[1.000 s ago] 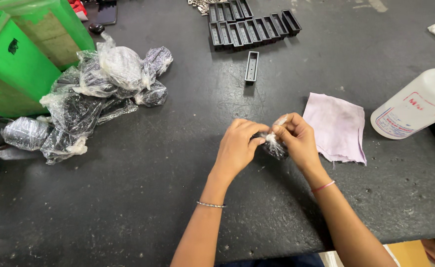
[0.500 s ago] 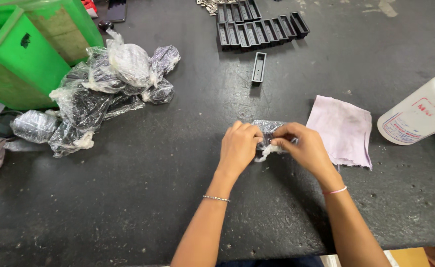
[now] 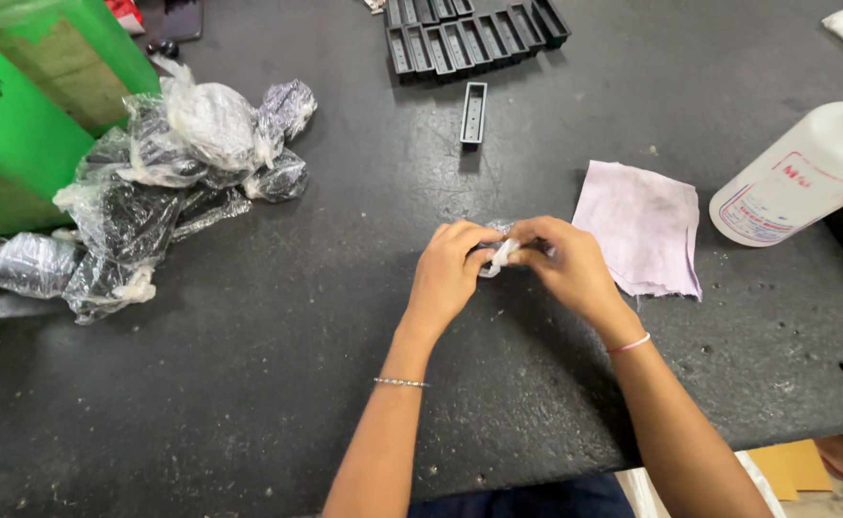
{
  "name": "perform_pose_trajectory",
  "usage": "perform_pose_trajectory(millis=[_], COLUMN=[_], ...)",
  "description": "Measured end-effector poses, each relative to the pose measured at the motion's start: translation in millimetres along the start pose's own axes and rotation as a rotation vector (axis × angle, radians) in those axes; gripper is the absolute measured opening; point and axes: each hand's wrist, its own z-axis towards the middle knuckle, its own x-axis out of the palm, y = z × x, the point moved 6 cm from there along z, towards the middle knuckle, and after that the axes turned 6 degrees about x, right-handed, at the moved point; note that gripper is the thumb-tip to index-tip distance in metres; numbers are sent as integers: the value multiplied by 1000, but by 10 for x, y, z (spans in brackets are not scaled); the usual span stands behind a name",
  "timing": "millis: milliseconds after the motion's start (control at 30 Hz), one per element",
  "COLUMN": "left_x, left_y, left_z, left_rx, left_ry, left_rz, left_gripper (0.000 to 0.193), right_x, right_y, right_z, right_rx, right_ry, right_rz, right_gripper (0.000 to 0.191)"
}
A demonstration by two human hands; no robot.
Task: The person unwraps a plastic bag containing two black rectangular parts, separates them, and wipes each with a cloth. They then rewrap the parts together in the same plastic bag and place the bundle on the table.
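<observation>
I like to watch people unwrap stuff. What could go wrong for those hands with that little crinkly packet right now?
1. Both hands, left and right, pinch one small plastic-wrapped packet above the black table. If the wrap tears suddenly, whatever is inside might drop and roll away.
2. The white bottle lies on its side close to the right arm; a bump could perhaps roll it.
3. The pink cloth lies right beside the right hand and might get dragged along.

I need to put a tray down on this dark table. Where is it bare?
Bare: the near left stretch between the bagged bundles and the left hand, and the near right edge below the pink cloth. Crowded: the green crate, black trays, white bottle.
</observation>
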Motion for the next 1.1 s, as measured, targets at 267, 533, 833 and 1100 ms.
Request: perform_pose_trajectory(millis=[267,533,833,1100], left_x=[-70,-84,8,-25], left_y=[-77,-249,-266,-198], left_z=[35,48,26,2], left_rx=[22,-17,-7,-5], left_ry=[-12,-70,-127,-187], left_rz=[-52,54,170,194], left_gripper=[19,18,25,20], right_x=[-74,-36,-116,-83], right_y=[-87,-83,-31,47], right_z=[-1,-16,14,-8], right_rx=[54,96,56,21], right_ry=[-136,-185,-49,-80], right_rz=[228,205,206,-62], right_gripper=[18,11,21,32])
